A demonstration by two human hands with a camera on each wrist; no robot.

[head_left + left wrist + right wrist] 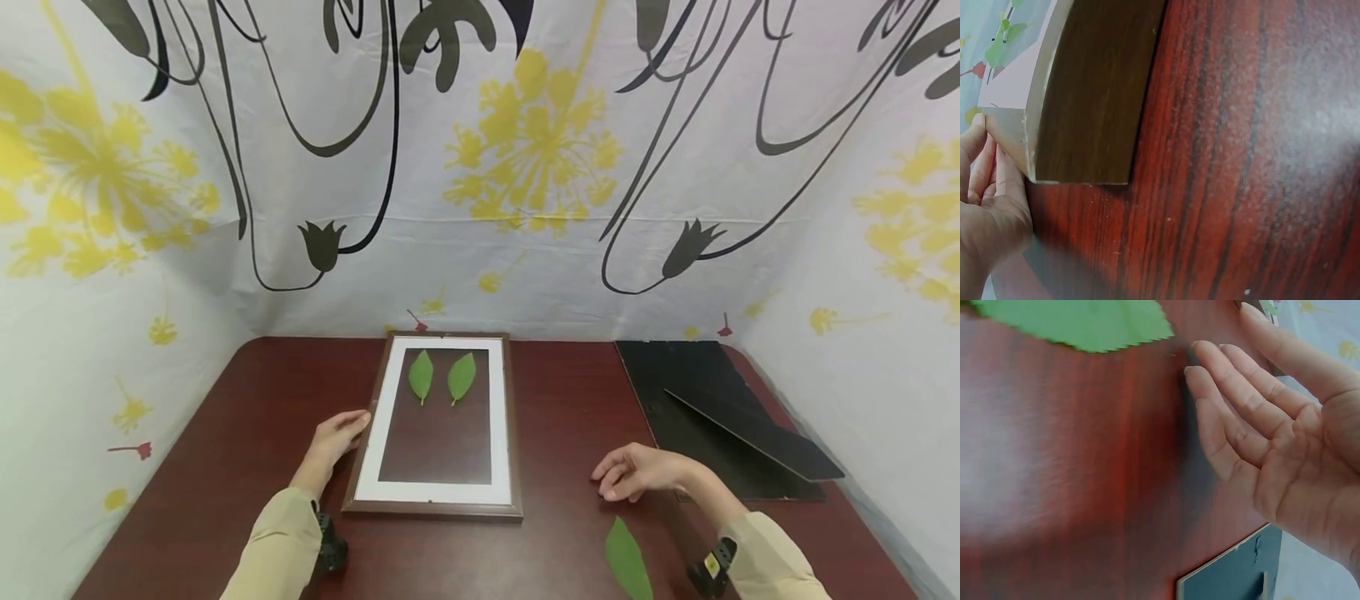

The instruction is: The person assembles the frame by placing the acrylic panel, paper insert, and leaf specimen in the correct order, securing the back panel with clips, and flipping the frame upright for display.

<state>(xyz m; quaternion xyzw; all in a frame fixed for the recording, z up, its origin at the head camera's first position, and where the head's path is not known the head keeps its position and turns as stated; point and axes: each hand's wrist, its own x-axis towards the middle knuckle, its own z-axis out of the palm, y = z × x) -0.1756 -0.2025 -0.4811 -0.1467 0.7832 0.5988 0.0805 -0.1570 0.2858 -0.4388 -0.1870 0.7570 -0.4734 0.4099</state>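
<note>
Closest in, a loose green leaf (628, 560) with a toothed edge lies on the reddish-brown wood-grain table (562, 417), near the right hand's fingers but apart from them. The right hand (637, 472) is just beyond it, fingers loosely bent, holding nothing. Across to the left, the left hand (335, 442) grips the side of a brown picture frame (432, 511), thumb and fingers at its edge. Within the frame's white mat (420, 493), toward the far end, a left leaf (421, 377) and a right leaf (462, 377) sit side by side, stems toward the person, well apart from both hands. Rightward, a narrower black board (757, 433) lies over a larger black board (675, 371). Farthest hangs floral-patterned white cloth (390, 267).
</note>
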